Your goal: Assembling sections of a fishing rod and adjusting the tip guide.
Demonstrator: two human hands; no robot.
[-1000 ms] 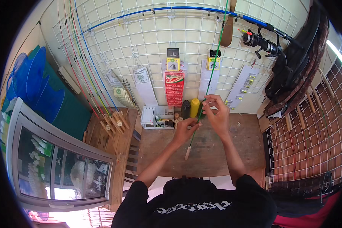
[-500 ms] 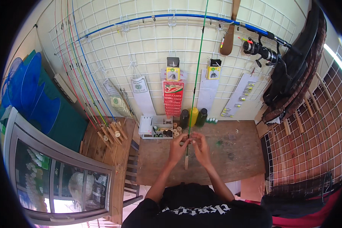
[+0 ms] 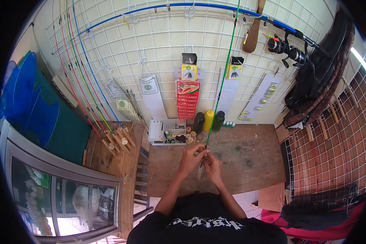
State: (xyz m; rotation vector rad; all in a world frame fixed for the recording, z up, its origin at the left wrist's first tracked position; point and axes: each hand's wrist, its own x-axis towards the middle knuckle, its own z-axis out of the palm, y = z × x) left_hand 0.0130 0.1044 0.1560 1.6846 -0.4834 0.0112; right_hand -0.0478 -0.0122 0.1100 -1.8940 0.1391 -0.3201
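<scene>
**Green rod held between your hands over the bench**

Nearest you, the rod's pale handle [image 3: 199, 174] slants below your hands, above the bench [image 3: 252, 162]. Your left hand [image 3: 188, 159] has its fingers clamped on the green rod [image 3: 223, 75] just above that handle. Your right hand [image 3: 212, 168] meets it there, but overlap hides whether its fingers grip, so I can't tell. With such a low hold on a long rod, a loosened pinch could let it twist or tip.

Farther off, the rod crosses your view of the yellow bottle [image 3: 208, 120] and dark green bottle [image 3: 218, 122]; a careless sideways swing might knock them.

Farthest, it rises across the wire grid [image 3: 166, 44] and blue rod [image 3: 171, 5]; pushing forward could snag it there.
</scene>
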